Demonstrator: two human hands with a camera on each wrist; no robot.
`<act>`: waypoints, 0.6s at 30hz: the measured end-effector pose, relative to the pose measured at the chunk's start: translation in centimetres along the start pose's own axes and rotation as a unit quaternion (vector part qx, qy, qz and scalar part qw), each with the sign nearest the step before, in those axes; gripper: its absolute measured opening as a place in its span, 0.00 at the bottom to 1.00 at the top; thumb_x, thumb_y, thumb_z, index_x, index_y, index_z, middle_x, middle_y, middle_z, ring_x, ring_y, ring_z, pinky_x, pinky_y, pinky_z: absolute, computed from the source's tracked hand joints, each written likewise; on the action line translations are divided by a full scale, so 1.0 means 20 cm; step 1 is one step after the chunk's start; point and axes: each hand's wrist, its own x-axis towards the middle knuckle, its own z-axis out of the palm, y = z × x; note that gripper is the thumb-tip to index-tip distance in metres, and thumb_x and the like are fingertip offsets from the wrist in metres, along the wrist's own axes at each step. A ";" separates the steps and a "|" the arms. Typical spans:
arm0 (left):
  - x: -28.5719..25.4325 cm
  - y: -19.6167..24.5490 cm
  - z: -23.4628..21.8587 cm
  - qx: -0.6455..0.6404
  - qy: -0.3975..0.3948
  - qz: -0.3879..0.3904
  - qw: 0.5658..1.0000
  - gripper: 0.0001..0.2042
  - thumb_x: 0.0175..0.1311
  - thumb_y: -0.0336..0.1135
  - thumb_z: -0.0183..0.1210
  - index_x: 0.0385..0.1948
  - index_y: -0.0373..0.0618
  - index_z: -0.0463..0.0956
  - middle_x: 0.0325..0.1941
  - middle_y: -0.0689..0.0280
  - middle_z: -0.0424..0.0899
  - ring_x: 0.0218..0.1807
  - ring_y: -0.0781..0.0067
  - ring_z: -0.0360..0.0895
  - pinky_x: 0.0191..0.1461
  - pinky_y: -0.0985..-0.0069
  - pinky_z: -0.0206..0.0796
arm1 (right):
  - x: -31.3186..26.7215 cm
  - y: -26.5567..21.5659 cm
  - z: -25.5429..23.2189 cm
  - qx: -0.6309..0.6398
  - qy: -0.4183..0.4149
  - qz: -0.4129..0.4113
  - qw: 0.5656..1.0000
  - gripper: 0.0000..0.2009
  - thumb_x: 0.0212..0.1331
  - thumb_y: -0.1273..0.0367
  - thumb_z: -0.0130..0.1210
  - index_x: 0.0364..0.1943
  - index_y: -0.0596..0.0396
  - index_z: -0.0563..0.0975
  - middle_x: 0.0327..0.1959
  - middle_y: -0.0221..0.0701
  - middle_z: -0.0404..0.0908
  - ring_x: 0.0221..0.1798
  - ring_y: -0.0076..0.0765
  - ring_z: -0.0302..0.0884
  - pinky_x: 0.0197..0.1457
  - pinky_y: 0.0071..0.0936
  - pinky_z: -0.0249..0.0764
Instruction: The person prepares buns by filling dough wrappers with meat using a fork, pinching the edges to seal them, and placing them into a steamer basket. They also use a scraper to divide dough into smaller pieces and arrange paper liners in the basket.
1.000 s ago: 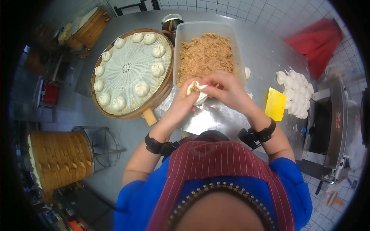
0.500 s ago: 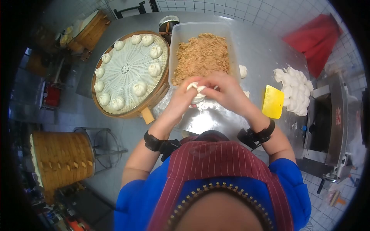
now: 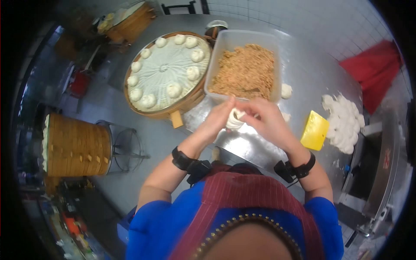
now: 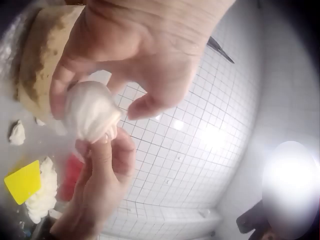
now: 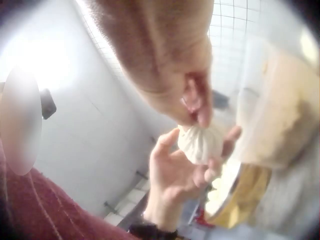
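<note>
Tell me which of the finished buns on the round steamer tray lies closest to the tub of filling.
The bun at the tray's right side, inside the outer ring; it sits nearest the tub of filling, while the others follow the steamer tray's rim farther left.

The open dough wrapper is now a pleated, closed bun (image 3: pixel 235 119) between both hands.

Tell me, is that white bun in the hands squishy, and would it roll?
Probably squishy: the bun shows pinched folds where the right hand gathers its top. Likely light, since the left hand cradles it on curled fingers. Its round shape might roll.
</note>
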 end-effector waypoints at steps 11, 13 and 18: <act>-0.08 -0.05 -0.42 0.001 -0.001 0.086 0.996 0.32 0.71 0.58 0.28 0.40 0.40 0.76 0.39 0.62 0.80 0.39 0.74 0.77 0.46 0.77 0.68 | 0.16 -0.18 0.36 -0.057 -0.021 -0.081 0.995 0.08 0.51 0.75 0.58 0.36 0.54 0.74 0.29 0.33 0.74 0.30 0.35 0.75 0.36 0.29 0.72; -0.20 -0.03 -0.53 -0.098 -0.007 0.104 0.990 0.30 0.72 0.57 0.29 0.44 0.39 0.74 0.40 0.61 0.80 0.40 0.76 0.77 0.43 0.79 0.70 | 0.25 -0.23 0.45 -0.064 0.003 -0.071 0.995 0.08 0.51 0.74 0.58 0.36 0.55 0.74 0.29 0.33 0.74 0.30 0.34 0.75 0.36 0.29 0.72; -0.35 -0.02 -0.80 -0.038 0.112 0.137 0.983 0.30 0.70 0.58 0.32 0.35 0.39 0.76 0.25 0.65 0.78 0.27 0.79 0.76 0.30 0.82 0.67 | 0.46 -0.40 0.74 -0.084 -0.033 -0.148 0.985 0.07 0.51 0.75 0.58 0.35 0.54 0.74 0.30 0.35 0.74 0.32 0.41 0.75 0.35 0.32 0.72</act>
